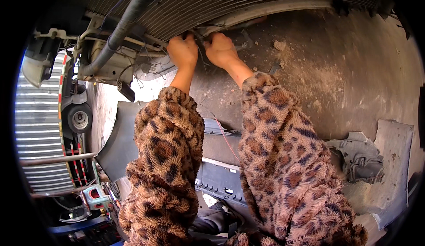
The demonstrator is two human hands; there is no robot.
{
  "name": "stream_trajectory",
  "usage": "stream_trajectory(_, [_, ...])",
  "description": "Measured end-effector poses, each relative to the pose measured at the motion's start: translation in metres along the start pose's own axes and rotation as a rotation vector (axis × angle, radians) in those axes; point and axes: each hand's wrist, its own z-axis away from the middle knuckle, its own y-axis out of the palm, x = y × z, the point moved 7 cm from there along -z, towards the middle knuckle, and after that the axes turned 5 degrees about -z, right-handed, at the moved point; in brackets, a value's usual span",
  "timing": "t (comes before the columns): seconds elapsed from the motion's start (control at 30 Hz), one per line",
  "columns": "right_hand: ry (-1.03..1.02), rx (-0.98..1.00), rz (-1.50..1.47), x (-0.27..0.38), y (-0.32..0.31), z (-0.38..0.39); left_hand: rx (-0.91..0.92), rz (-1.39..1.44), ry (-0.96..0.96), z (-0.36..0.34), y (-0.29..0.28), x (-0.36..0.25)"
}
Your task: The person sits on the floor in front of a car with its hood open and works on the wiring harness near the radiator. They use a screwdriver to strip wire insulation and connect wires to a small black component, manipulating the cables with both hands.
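Observation:
Both arms, in leopard-print fleece sleeves, reach up to the lower edge of a finned radiator [186, 11]. My left hand [182, 52] is closed, its fingers curled up against that edge. Close beside it on the right, my right hand [220, 50] is closed too, with its fingertips bent inward and mostly hidden. A thin dark wire [202, 56] shows between the two hands and hangs below them. What the fingers pinch is too small and covered to make out. A pale curved crossbar [270, 10] runs rightward from above my right hand.
A thick black hose [123, 27] slants down at upper left, near loose wires and a metal bracket. Dirt clumps [280, 45] litter the floor. A grey panel [121, 140], a dark plastic trim piece [221, 179] and a torn grey liner [361, 157] lie lower down. A wheel [79, 119] stands far left.

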Motion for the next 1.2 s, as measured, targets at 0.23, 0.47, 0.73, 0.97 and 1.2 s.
stream_trajectory(0.23, [-0.193, -0.198, 0.041, -0.013, -0.011, -0.014, -0.001, -0.015, 0.071, 0.003, 0.012, -0.022])
stream_trajectory(0.47, [-0.182, -0.129, 0.083, -0.008, -0.013, 0.008, 0.022, -0.040, 0.124, 0.000, 0.003, -0.013])
stream_trajectory(0.73, [-0.297, -0.005, 0.382, -0.008, -0.024, 0.015, -0.066, 0.338, 0.051, 0.010, 0.000, -0.017])
stream_trajectory(0.97, [-0.451, 0.075, 0.605, -0.004, -0.043, 0.013, 0.091, 0.956, -0.313, 0.013, 0.039, -0.012])
stream_trajectory(1.2, [-0.212, 0.233, 0.649, -0.110, -0.093, 0.134, 0.032, 0.569, -0.017, 0.029, 0.008, 0.008])
